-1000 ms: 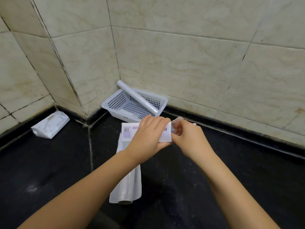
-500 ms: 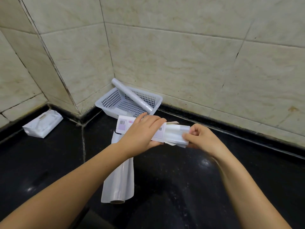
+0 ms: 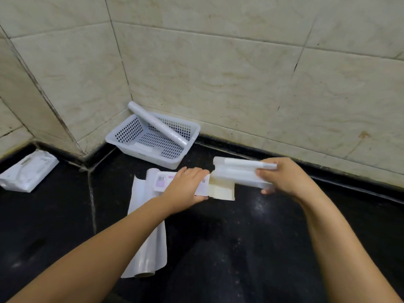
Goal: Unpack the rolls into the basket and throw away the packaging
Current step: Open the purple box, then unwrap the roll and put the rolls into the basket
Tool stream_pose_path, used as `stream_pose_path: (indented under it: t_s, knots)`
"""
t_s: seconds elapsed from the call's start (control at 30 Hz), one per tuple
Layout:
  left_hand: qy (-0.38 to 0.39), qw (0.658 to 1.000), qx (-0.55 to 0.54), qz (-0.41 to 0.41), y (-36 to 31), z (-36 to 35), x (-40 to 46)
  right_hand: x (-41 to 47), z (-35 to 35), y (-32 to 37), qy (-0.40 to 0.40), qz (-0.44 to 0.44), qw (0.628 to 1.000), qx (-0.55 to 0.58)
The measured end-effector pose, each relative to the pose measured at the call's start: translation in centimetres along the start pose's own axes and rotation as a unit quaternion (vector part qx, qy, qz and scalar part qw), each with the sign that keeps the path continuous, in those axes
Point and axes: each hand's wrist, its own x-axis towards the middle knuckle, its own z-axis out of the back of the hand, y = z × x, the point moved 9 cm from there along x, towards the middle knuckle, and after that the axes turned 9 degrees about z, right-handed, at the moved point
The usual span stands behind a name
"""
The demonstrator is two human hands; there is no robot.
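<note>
Head view, the only one.

Item 1: box [image 3: 175,184], white card with a purple label, at 6 o'clock from the basket, held low over the black counter [image 3: 251,248]. My left hand [image 3: 188,189] wraps over its top, fingers curled down the far side, clamping it. The right-end flap [image 3: 222,191] hangs open, brown inside.

Item 2: rolls [image 3: 238,173], a pale bundle, at least two tubes, out past the open end at 3 o'clock from the box. My right hand [image 3: 284,178] pinches their far end, thumb under, fingers over. Whether the near tips have cleared the box mouth I cannot tell.

Item 3: basket [image 3: 122,142], white, perforated, in the tiled corner at 12 o'clock from my hands. One roll in basket [image 3: 157,125] already lies slantwise, its upper end propped on the rear rim.

Item 4: loose roll [image 3: 146,235], partly unwound, flat on the counter under my left forearm, at 6 o'clock from the box.

Item 5: white pack [image 3: 28,173], well apart at 9 o'clock. Not in play.

Handling note, my judgement: the step in hand is drawing the rolls out. I would pull straight along the box axis toward 3 o'clock, keeping the left grip firm without crushing the card, since a squeezed box will bind. The bundle is slick and gripped at one end only; it may fan or droop, so a mid-length grip seems wise before swinging to 12 o'clock. Lay it alongside the slanted roll. No bin is in view for the box.
</note>
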Motion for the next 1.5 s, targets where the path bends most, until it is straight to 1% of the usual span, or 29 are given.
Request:
stream_pose_path:
  t_s: [0.07, 0.13, 0.23, 0.27, 0.3, 0.33, 0.4, 0.47, 0.5, 0.53, 0.57, 0.63, 0.67, 0.7, 0.8, 0.87, 0.97, 1.03, 1.1, 1.13, 1.2, 1.23, 1.27, 1.3, 1.33, 1.4, 1.43, 1.47, 1.5]
  knots:
    - [0.067, 0.997, 0.034, -0.028, -0.6, -3.6, -0.4, 0.3, 1.4, -0.4, -0.054, 0.004, 0.998, 0.038]
    - [0.131, 0.987, 0.07, -0.069, -1.4, -6.9, -1.2, 0.8, 1.7, -0.3, -0.086, 0.029, 0.993, 0.069]
    - [0.223, 0.966, 0.088, -0.092, -0.9, -9.7, -2.2, 2.3, -0.9, 0.3, -0.051, 0.054, 0.991, 0.112]
    - [0.236, 0.965, 0.079, -0.089, -0.3, -9.7, -2.3, 2.9, -2.2, 0.5, -0.036, 0.056, 0.989, 0.129]
    - [0.231, 0.968, 0.057, -0.079, 0.7, -9.0, -2.0, 3.7, -3.4, 0.8, -0.025, 0.057, 0.988, 0.145]
    - [0.208, 0.976, 0.03, -0.064, 2.1, -7.8, -1.5, 4.6, -4.7, 1.3, -0.019, 0.06, 0.986, 0.154]
    - [0.124, 0.992, -0.007, -0.02, 6.2, -4.3, 0.0, 7.1, -7.6, 2.8, -0.01, 0.069, 0.984, 0.161]
    - [0.024, 0.999, -0.002, 0.033, 11.7, -0.5, 1.6, 10.3, -11.1, 4.8, 0.009, 0.079, 0.985, 0.152]
    - [-0.008, 0.998, 0.002, 0.062, 14.5, 0.9, 2.3, 12.2, -13.0, 5.9, 0.019, 0.083, 0.987, 0.139]
    - [-0.024, 0.996, 0.007, 0.089, 17.2, 1.9, 2.9, 14.2, -14.9, 6.9, 0.025, 0.089, 0.988, 0.123]
    - [-0.023, 0.993, 0.014, 0.114, 19.7, 2.2, 3.5, 16.3, -16.7, 8.0, 0.026, 0.097, 0.99, 0.1]
    - [0.018, 0.988, 0.037, 0.152, 23.7, 1.5, 4.2, 20.4, -20.2, 9.8, 0.015, 0.124, 0.992, 0.03]
    - [0.037, 0.985, 0.055, 0.157, 25.0, 1.0, 4.3, 22.3, -21.9, 10.6, 0.008, 0.144, 0.99, -0.002]
    - [0.041, 0.985, 0.074, 0.151, 25.8, 0.5, 4.3, 24.0, -23.5, 11.3, 0.003, 0.163, 0.986, -0.027]
    - [0.011, 0.988, 0.099, 0.115, 26.3, -0.5, 3.9, 27.9, -28.3, 11.4, 0.017, 0.201, 0.976, -0.084]
    - [-0.006, 0.991, 0.078, 0.108, 26.0, -0.7, 3.8, 29.5, -31.2, 10.0, 0.058, 0.199, 0.971, -0.116]
    - [-0.045, 0.992, 0.059, 0.1, 25.6, -0.2, 3.9, 30.6, -34.2, 6.5, 0.133, 0.161, 0.966, -0.15]
    - [-0.067, 0.991, 0.068, 0.09, 25.4, 0.2, 3.9, 30.6, -35.0, 4.5, 0.178, 0.14, 0.945, -0.236]
    - [-0.057, 0.992, 0.067, 0.094, 25.5, 0.0, 3.8, 30.3, -35.2, 3.9, 0.219, 0.137, 0.916, -0.309]
    - [-0.046, 0.992, 0.069, 0.099, 25.5, -0.2, 3.9, 30.0, -35.1, 3.8, 0.244, 0.125, 0.906, -0.324]
    - [-0.013, 0.991, 0.071, 0.117, 25.9, -0.5, 4.2, 29.3, -34.4, 4.0, 0.289, 0.084, 0.894, -0.332]
    - [0.003, 0.99, 0.071, 0.125, 25.9, -0.5, 4.3, 28.7, -33.5, 4.5, 0.297, 0.073, 0.89, -0.339]
    - [0.013, 0.989, 0.071, 0.133, 25.8, -0.4, 4.2, 27.9, -32.4, 5.5, 0.294, 0.078, 0.887, -0.347]
    - [0.019, 0.988, 0.07, 0.139, 25.6, -0.2, 3.9, 27.1, -31.2, 6.9, 0.277, 0.102, 0.889, -0.35]
    - [0.017, 0.987, 0.067, 0.144, 25.2, 0.0, 3.4, 26.0, -29.9, 8.5, 0.244, 0.141, 0.898, -0.338]
    - [-0.012, 0.985, 0.038, 0.169, 24.4, 0.6, 1.3, 22.6, -27.3, 11.2, 0.161, 0.204, 0.931, -0.257]
    - [-0.023, 0.98, 0.006, 0.199, 24.1, 0.6, -0.2, 20.4, -26.4, 11.6, 0.139, 0.209, 0.948, -0.197]
    - [-0.021, 0.968, -0.041, 0.245, 24.1, 0.2, -1.7, 18.0, -26.2, 11.3, 0.143, 0.197, 0.959, -0.142]
    - [-0.006, 0.947, -0.104, 0.304, 24.1, -0.6, -3.4, 15.4, -26.6, 10.4, 0.17, 0.173, 0.965, -0.104]
